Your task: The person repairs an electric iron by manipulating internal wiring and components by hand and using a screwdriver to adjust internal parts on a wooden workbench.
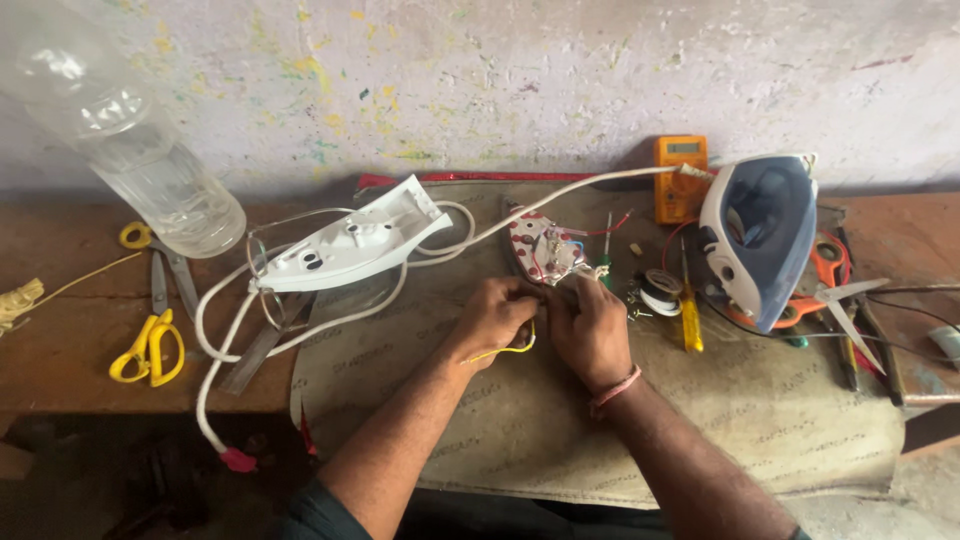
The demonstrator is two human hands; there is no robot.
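Nearest to us, both forearms reach in from the lower edge over a grey-brown mat (560, 440) that covers the middle of the wooden bench (60, 350). Our left hand (497, 315) is closed in a pinch on a thin yellow wire (505, 350), which loops out below the knuckles. Our right hand (590, 328), with a pink band at the wrist, is curled with its fingertips pressed against the near end of the iron soleplate (540, 248); we cannot tell whether it grips a wire or only steadies the part. The soleplate lies on the mat just beyond both hands, its exposed top showing red and blue leads. Left of the hands, a white plastic iron cover (350, 248) rests on coils of white power cord (230, 330), and the cord ends in a red plug tip near the bench's front edge. Further left lie yellow-handled scissors (150, 345). Right of the hands we note a yellow-handled screwdriver (690, 320) and a small solder spool (661, 290), then the blue-and-white iron body (755, 240) standing tilted, with orange-handled scissors (825, 275) beside it. Toward the wall, an orange multimeter (680, 180) stands behind the soleplate, and a clear plastic bottle (130, 130) looms at upper left.
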